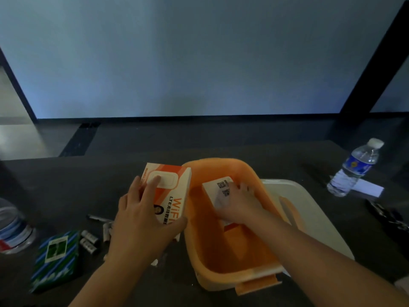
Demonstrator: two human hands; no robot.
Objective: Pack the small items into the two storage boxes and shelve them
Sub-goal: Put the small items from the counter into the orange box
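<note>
Orange storage box [232,258] beside a white one [309,213], both on a dark grey desk [66,178]. White-and-orange carton [170,191] with orange "WiFi" lettering; white carton [218,193] with black QR codes. Green, blue and white diagonal stripes on a packet [55,260]; silvery, perhaps grey, batteries [89,240]; blue label on the clear bottle [354,168].

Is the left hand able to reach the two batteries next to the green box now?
Probably not at once. The left hand grips the WiFi box, so it is occupied. The batteries lie uncovered on the table just left of that forearm, beside the green box; once freed, the way looks open.
</note>
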